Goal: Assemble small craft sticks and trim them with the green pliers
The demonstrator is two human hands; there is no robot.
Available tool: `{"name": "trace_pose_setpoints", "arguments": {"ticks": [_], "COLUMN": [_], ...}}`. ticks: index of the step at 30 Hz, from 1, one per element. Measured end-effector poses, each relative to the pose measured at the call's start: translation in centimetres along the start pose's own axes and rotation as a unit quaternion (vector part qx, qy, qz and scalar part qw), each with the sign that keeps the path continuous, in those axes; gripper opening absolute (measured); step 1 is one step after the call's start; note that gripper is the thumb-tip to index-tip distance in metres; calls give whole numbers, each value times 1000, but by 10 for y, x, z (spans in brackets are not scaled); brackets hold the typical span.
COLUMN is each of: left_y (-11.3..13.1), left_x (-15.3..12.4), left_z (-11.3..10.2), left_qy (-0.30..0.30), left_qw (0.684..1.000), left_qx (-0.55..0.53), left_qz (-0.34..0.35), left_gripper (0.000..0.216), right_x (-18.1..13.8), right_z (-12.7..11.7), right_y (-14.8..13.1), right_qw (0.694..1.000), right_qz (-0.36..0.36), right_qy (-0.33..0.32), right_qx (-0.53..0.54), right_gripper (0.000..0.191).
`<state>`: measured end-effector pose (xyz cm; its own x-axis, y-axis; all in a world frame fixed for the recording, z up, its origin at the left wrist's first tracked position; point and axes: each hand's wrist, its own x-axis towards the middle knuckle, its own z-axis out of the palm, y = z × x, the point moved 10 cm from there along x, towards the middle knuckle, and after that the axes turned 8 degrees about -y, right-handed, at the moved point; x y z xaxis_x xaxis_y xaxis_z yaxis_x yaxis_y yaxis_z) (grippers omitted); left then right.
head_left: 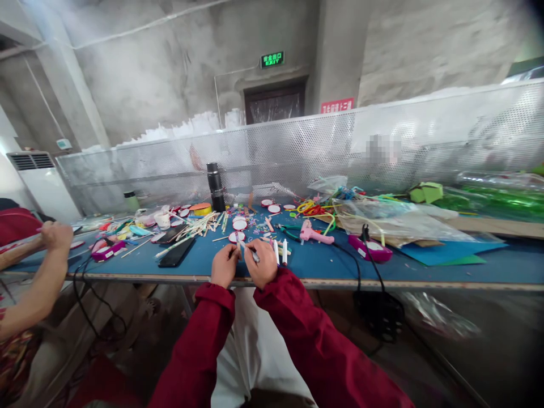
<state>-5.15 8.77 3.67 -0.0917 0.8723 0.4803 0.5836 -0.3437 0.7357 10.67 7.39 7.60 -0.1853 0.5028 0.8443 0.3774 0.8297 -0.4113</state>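
Observation:
Close together at the table's front edge are both my hands. My right hand (262, 262) is closed round a marker pen (254, 255), its tip angled toward my left hand. Fingers pinched, my left hand (225, 264) holds something small and pale that I cannot make out. Just beyond them lie white discs with red rims (237, 236). To the right of my right hand are two white markers (284, 251), and past them a pink glue gun (317, 233) and dark-green-handled pliers (288, 232).
Left of me lie a black phone (176, 253), loose wooden sticks (203, 225) and a black thermos (216, 190). A co-worker's hand (56, 234) is at far left. To the right are a purple box with a cable (370, 249), blue sheets (446, 249) and plastic bags (408, 218).

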Motion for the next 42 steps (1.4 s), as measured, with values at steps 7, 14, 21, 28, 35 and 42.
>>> {"name": "trace_pose_setpoints", "arguments": {"ticks": [7,14,21,28,35,42], "left_y": [2,2,0,1,2,1], "left_x": [0,0,0,0,0,0], "left_z": [-2,-2,-2,-2,-3,-3], "left_qy": [2,5,7,6,1,8], "left_qw": [1000,1000,1000,1000,1000,1000], "left_qx": [-6,-2,4,8,6,9], "left_qz": [0,4,-2,-3,-5,-4], "left_gripper": [26,26,25,24,27,25], "right_x": [0,0,-1,-1,0,0], "right_z": [0,0,-1,-1,1,0], "right_y": [1,-1,-2,-1,0,-1], "right_qw": [1000,1000,1000,1000,1000,1000], "right_qz": [1,-9,-11,-4,12,0], "right_qy": [4,8,12,8,-9,-4], "right_qx": [4,1,2,-2,-2,-6], "right_gripper": [14,15,13,14,15,15]}}
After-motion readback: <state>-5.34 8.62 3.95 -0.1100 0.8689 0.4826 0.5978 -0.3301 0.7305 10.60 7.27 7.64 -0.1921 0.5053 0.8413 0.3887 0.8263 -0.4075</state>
